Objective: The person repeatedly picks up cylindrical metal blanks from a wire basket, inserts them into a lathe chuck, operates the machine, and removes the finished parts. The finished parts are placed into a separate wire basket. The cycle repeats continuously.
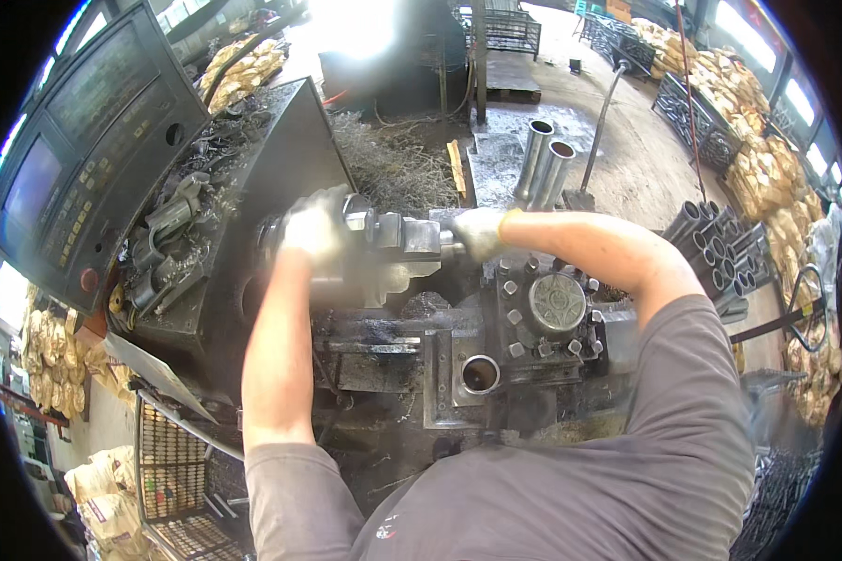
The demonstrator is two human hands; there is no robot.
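Note:
A lathe chuck (332, 285) with stepped metal jaws (412, 236) sits in front of me, blurred at its left side. My left hand (316, 224), in a pale work glove, is over the top of the chuck; motion blur hides its fingers. To the right of the jaws, my gloved right hand (480, 232) closes around the end of a short metal cylinder (451, 245). Its fingers are partly hidden behind the hand. Just below that hand stands the tool post (557, 304), with a round cap and several square-headed bolts.
A control panel (79, 159) rises at the left beside a housing top (262, 122) strewn with curved metal parts and chips. A metal ring (480, 374) sits on the carriage. Two upright tubes (554, 173) stand beyond; several tubes (711, 248) are stacked at right.

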